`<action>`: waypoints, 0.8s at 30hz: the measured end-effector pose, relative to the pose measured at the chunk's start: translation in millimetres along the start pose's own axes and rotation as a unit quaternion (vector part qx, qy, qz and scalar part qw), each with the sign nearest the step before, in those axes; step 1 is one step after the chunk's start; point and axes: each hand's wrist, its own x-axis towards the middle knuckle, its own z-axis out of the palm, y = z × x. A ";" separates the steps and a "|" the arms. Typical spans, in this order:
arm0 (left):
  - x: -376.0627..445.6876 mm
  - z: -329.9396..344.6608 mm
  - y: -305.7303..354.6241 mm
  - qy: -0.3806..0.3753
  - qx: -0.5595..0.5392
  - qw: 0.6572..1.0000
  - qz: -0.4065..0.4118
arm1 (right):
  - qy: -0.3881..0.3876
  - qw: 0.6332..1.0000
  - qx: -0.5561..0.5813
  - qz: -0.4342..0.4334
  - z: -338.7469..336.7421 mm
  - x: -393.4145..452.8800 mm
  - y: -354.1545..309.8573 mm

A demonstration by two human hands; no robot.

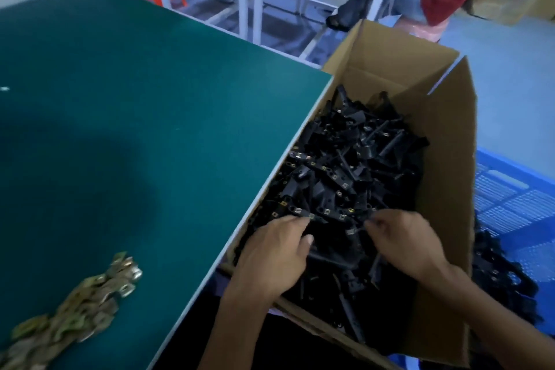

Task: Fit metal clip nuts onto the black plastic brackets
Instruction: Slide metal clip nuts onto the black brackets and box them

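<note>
A black plastic bracket is pinched by the right hand; beside it, the left hand grasps another. Only unclipped brackets should be lifted.

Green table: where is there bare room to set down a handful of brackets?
The green table is bare beyond the pile of clip nuts at its near left corner, up to the edge along the cardboard box. The box is crowded with black brackets, with the left hand and right hand inside.
</note>
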 end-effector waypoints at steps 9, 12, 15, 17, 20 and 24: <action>-143.9 -147.2 -24.9 0.411 -0.177 0.894 0.020 | 0.194 0.843 0.313 -0.392 -11.0 5.9 -239.0; -180.2 -181.6 -80.4 0.513 -0.138 0.844 -0.076 | 0.073 0.782 0.396 -0.476 -10.3 1.9 -328.7; -210.0 -196.8 -138.6 0.594 -0.083 0.781 -0.173 | -0.052 0.783 0.338 -0.519 3.6 9.7 -404.7; -223.7 -195.5 -165.3 0.643 -0.061 0.730 -0.223 | -0.119 0.795 0.268 -0.531 19.8 18.5 -450.6; -231.1 -193.1 -185.5 0.694 -0.072 0.674 -0.242 | -0.228 0.805 0.262 -0.481 44.6 27.8 -517.6; -231.2 -193.6 -191.8 0.694 -0.042 0.674 -0.251 | -0.249 0.843 0.305 -0.367 75.1 33.2 -597.3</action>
